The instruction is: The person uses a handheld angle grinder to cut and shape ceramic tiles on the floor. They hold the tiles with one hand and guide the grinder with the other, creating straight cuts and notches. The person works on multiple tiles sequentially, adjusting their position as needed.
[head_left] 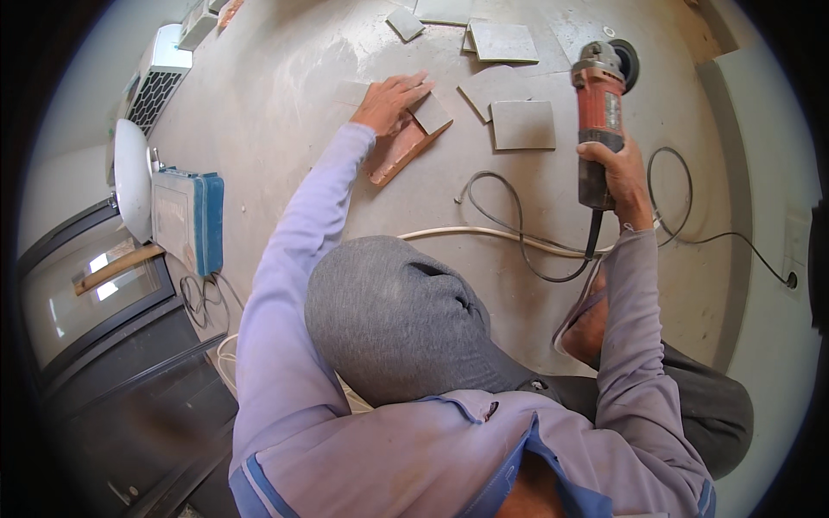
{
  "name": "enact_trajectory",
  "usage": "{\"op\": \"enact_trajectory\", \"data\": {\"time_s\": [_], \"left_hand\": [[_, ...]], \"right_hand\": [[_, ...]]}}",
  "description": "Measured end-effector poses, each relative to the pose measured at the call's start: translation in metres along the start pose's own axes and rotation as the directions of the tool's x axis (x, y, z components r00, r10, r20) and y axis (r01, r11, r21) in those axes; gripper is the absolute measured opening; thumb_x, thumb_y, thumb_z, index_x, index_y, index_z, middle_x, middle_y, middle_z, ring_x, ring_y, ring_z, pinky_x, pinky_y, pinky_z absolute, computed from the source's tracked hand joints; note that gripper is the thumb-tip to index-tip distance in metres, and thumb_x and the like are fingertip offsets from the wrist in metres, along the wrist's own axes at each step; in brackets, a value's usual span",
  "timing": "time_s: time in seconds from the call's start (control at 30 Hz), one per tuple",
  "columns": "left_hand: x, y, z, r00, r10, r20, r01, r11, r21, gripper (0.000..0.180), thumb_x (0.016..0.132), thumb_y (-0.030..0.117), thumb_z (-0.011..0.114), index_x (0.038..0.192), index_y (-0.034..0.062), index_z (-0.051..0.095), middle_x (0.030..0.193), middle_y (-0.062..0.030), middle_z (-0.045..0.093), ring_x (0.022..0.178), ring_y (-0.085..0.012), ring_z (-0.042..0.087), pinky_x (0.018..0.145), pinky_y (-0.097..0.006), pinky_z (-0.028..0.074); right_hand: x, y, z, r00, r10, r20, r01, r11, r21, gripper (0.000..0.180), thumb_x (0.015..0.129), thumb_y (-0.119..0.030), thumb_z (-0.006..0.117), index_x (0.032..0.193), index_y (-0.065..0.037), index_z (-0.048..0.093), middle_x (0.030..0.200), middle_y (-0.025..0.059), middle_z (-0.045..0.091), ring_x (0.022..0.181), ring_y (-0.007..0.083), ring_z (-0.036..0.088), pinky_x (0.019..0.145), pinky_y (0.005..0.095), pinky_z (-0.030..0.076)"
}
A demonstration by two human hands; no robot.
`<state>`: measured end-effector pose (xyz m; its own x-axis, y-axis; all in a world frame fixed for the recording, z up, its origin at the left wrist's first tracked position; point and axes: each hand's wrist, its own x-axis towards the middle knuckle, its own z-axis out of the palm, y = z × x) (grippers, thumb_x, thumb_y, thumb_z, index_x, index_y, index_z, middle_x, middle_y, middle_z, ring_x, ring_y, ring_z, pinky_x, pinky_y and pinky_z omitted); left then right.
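Note:
In my right hand is a red and black angle grinder, gripped round its black rear handle. Its dark disc points away from me, above the floor at the right. My left hand holds down a small grey tile that lies across a reddish brick. The fingers reach over the tile toward its far side, and part of the thumb side is hidden. Another pale tile piece sticks out left of this hand. The grinder's disc is apart from the tile.
Several grey tile pieces lie beyond my hands. The grinder's black cord loops over a pale hose to a wall socket. A blue and grey tool case stands at the left, beside a white rounded object. My bent knee is close below.

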<state>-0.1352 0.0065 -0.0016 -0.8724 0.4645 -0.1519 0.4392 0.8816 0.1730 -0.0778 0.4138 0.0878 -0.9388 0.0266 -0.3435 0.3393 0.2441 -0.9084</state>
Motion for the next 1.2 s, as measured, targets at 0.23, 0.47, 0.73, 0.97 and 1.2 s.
{"op": "enact_trajectory", "data": {"time_s": [0.23, 0.47, 0.73, 0.97, 1.2], "left_hand": [[0.01, -0.009, -0.021, 0.965, 0.235, 0.114, -0.26, 0.897, 0.357, 0.062, 0.086, 0.009, 0.072, 0.143, 0.0268, 0.053, 0.146, 0.0031, 0.056, 0.138, -0.0189, 0.046, 0.115, -0.043, 0.032], [-0.109, 0.073, -0.002, 0.981, 0.055, -0.185, -0.045, 0.997, 0.056, 0.064, 0.073, 0.043, 0.086, 0.125, 0.0127, 0.068, 0.116, -0.0087, 0.062, 0.118, -0.0268, 0.053, 0.103, -0.044, 0.039], [-0.185, 0.107, 0.066, 0.927, -0.376, 0.016, 0.376, 0.924, -0.077, 0.063, 0.074, 0.045, 0.087, 0.122, 0.0075, 0.072, 0.115, -0.0099, 0.063, 0.109, -0.0239, 0.055, 0.092, -0.038, 0.043], [-0.152, 0.045, 0.017, 0.717, -0.696, -0.046, 0.642, 0.684, -0.346, 0.057, 0.084, 0.053, 0.076, 0.125, 0.0134, 0.071, 0.119, -0.0136, 0.067, 0.123, -0.0307, 0.054, 0.103, -0.043, 0.044], [-0.075, -0.049, 0.01, 0.398, -0.898, 0.187, 0.914, 0.405, 0.004, 0.115, 0.063, 0.065, 0.087, 0.148, 0.0011, 0.042, 0.151, -0.016, 0.042, 0.139, -0.0368, 0.041, 0.111, -0.049, 0.042]], "right_hand": [[0.004, -0.001, -0.013, 0.998, 0.06, -0.036, -0.057, 0.996, 0.075, 0.043, 0.072, -0.02, 0.079, 0.107, -0.002, 0.062, 0.083, 0.0042, 0.064, 0.066, 0.0134, 0.062, 0.061, 0.0289, 0.051], [0.022, 0.009, -0.011, 0.999, 0.051, -0.008, -0.05, 0.996, 0.078, 0.042, 0.072, -0.018, 0.078, 0.107, -0.001, 0.062, 0.083, 0.0052, 0.064, 0.065, 0.0138, 0.062, 0.06, 0.0291, 0.051], [0.031, -0.008, 0.034, 0.997, 0.026, 0.074, -0.028, 0.999, 0.026, 0.044, 0.07, -0.017, 0.077, 0.107, -0.001, 0.062, 0.084, 0.0055, 0.064, 0.066, 0.0144, 0.061, 0.062, 0.0294, 0.051], [0.026, -0.013, 0.047, 0.994, -0.008, 0.108, 0.007, 1.0, 0.01, 0.048, 0.07, -0.019, 0.076, 0.112, -0.003, 0.06, 0.084, 0.0039, 0.063, 0.067, 0.0132, 0.06, 0.062, 0.0287, 0.051], [0.025, -0.017, 0.052, 0.995, 0.004, 0.096, -0.006, 1.0, 0.021, 0.049, 0.069, -0.017, 0.078, 0.113, -0.002, 0.061, 0.086, 0.0033, 0.063, 0.07, 0.0131, 0.06, 0.066, 0.0288, 0.051]]}}
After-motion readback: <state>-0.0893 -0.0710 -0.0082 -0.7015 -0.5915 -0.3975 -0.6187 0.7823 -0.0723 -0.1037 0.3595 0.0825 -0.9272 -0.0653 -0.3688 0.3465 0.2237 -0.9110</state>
